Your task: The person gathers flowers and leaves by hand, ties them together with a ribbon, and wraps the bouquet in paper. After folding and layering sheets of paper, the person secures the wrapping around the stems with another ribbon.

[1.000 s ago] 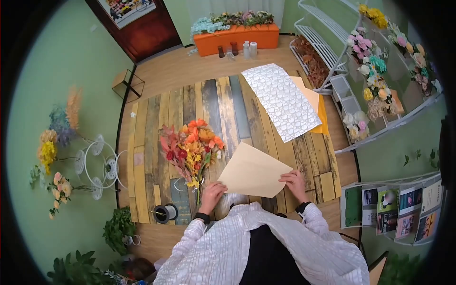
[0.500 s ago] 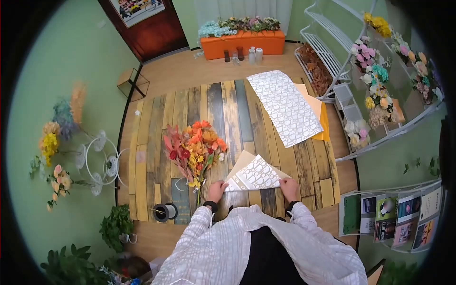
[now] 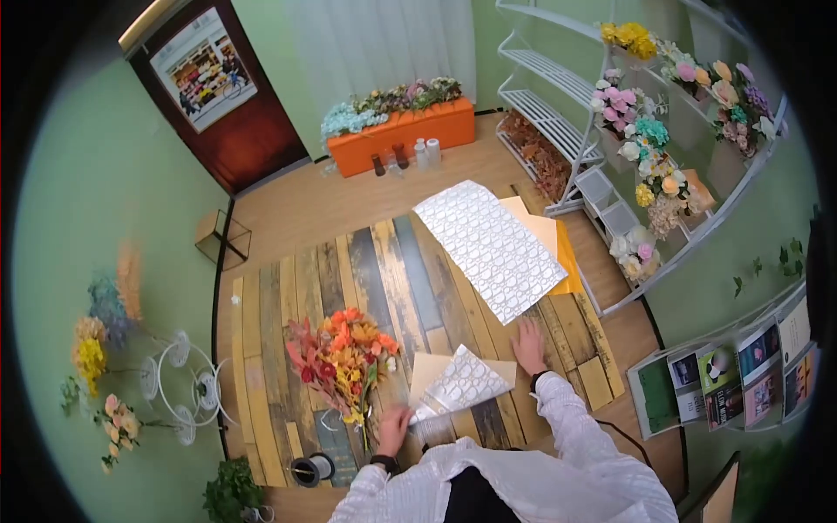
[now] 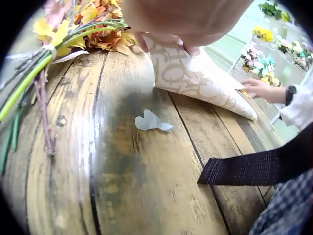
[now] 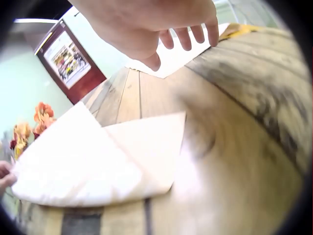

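Note:
My left hand (image 3: 394,430) pinches the left corner of a folded sheet of wrapping paper (image 3: 462,383), tan on one side and white with a gold pattern on the other. In the left wrist view, fingertips (image 4: 191,50) show at that paper's edge. My right hand (image 3: 528,347) is off the folded paper, fingers spread and holding nothing, just short of a flat white patterned sheet (image 3: 488,248). In the right wrist view its fingers hang over the table. A bouquet of orange, red and yellow flowers (image 3: 344,357) lies left of the folded paper, stems tied with a white ribbon (image 4: 71,57).
Tan paper (image 3: 539,228) and orange paper (image 3: 568,266) lie under the patterned sheet. A spool (image 3: 312,469) sits at the table's front left. A small white scrap (image 4: 151,121) lies on the wood. Flower racks (image 3: 575,139) stand at the right.
The tan sheet was folded over, bringing its patterned side up. My right hand has let go of it and moved forward toward the flat patterned sheet. The head view has tilted up.

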`<state>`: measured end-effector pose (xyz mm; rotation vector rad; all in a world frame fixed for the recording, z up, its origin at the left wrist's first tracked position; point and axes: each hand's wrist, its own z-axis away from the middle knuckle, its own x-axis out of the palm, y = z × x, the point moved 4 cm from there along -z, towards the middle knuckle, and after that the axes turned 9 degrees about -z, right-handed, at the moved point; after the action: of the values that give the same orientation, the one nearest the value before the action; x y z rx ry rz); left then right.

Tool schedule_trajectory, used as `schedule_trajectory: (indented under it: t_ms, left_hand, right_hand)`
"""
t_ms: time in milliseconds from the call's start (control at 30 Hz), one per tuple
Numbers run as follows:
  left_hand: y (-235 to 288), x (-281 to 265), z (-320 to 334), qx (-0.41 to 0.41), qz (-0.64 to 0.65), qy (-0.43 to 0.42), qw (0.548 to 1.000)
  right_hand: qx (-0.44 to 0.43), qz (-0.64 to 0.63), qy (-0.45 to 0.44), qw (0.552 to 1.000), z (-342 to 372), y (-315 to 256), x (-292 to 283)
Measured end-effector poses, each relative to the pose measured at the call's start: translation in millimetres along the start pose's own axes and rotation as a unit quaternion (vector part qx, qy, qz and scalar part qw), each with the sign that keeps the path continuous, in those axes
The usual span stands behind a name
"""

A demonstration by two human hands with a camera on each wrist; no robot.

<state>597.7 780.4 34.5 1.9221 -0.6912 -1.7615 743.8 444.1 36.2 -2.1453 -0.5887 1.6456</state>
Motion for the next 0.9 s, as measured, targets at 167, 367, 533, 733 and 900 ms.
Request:
schedule_trajectory:
  t_ms: [167, 367, 533, 733, 900]
  left_hand:
    - [7.3, -1.9, 32.1, 0.021, 0.002, -0.103, 0.994]
    - [-1.3, -6.0, 47.3, -0.09, 0.051, -0.112, 0.988]
    - [34.6, -54.5, 22.8, -0.094, 0.06, -0.108, 0.988]
    - [64.0, -134.0, -19.2, -0.024, -0.067, -0.027, 0.997]
    - [90.9, -185.7, -46.6, -0.108, -0.074, 0.065, 0.989]
  right_hand:
    - [0.064, 0.069, -0.176, 0.98, -48.6, 2.2, 60.0]
    - [-0.097, 0.118, -0.165, 0.974, 0.4, -34.6, 90.5]
    - [-0.189, 0.073, -0.163, 0.966, 37.8, -58.2, 69.5]
    - [-0.285, -0.022, -0.301, 0.91, 64.5, -55.0, 36.3]
    - [-0.319, -0.026, -0.291, 0.902, 83.4, -36.3, 11.6]
